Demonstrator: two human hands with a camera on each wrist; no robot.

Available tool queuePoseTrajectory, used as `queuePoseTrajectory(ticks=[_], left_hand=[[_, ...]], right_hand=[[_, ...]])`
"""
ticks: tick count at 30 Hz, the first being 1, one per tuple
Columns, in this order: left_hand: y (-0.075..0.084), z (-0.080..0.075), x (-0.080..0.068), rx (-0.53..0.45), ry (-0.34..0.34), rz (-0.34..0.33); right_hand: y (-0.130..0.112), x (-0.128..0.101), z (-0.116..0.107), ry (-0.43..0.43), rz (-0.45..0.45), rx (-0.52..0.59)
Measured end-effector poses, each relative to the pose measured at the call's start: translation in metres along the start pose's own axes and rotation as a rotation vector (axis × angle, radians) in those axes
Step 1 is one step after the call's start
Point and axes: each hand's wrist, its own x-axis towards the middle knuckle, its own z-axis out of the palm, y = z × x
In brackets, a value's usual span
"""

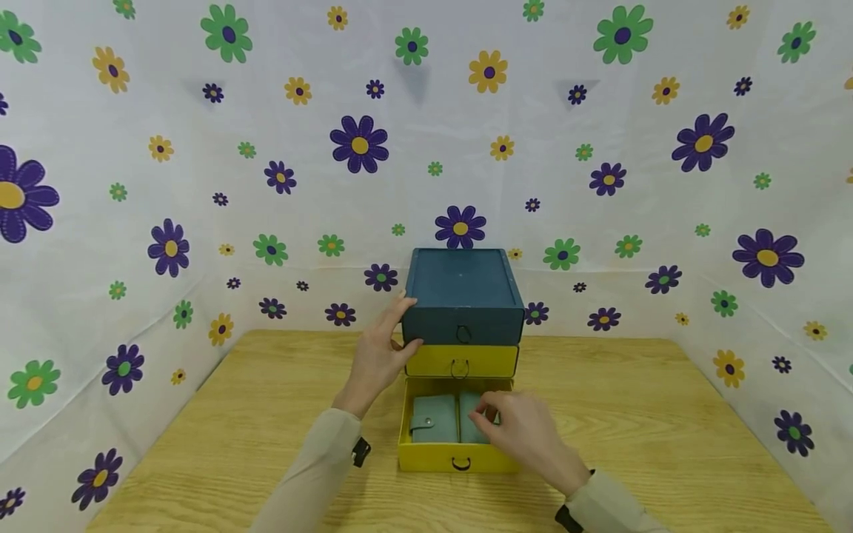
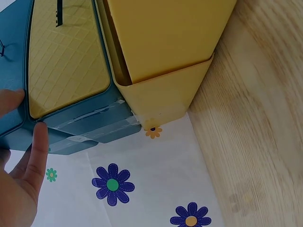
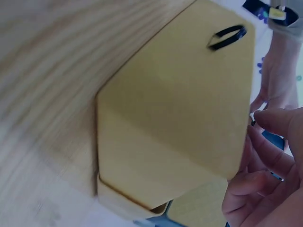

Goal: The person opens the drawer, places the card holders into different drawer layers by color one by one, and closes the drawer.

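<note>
A stacked drawer unit has a blue top (image 1: 463, 277), a shut yellow drawer (image 1: 489, 361) below it and a pulled-out yellow bottom drawer (image 1: 426, 457). Side by side in the bottom drawer lie two grey-green snap cases; the left case (image 1: 433, 414) shows its strap and round snap. My left hand (image 1: 378, 355) touches the unit's left front corner with fairly straight fingers, thumb at the front. My right hand (image 1: 523, 426) is over the right case (image 1: 469, 403), covering part of it, with thumb and index finger brought together. I cannot tell whether they pinch its edge.
The unit stands on a wood-grain table (image 1: 300, 400). A white cloth with printed flowers (image 1: 360, 144) hangs behind it and along both sides. Black ring pulls (image 1: 461, 464) hang on the drawer fronts.
</note>
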Motion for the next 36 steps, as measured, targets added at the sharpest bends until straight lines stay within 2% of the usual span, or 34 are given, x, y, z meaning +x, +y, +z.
queuePoseTrajectory(ticks=[5, 10, 13, 17, 28, 36], left_hand=[[0.001, 0.001, -0.001, -0.007, 0.002, 0.006], [0.002, 0.000, -0.002, 0.002, 0.002, -0.002], [0.001, 0.001, -0.002, 0.005, 0.005, 0.000], [0.001, 0.002, -0.002, 0.004, 0.005, 0.004], [-0.001, 0.002, -0.002, 0.014, 0.026, 0.012], [0.000, 0.003, -0.002, 0.021, 0.027, 0.013]], right_hand=[[-0.004, -0.004, 0.002, -0.022, -0.073, 0.086], [-0.009, -0.009, 0.006, -0.079, -0.130, 0.190], [-0.013, -0.013, 0.009, -0.115, -0.137, 0.260], [-0.017, -0.016, 0.013, -0.169, -0.147, 0.292], [-0.021, -0.019, 0.013, -0.323, -0.225, 0.196], [-0.022, -0.024, 0.011, -0.325, -0.262, 0.004]])
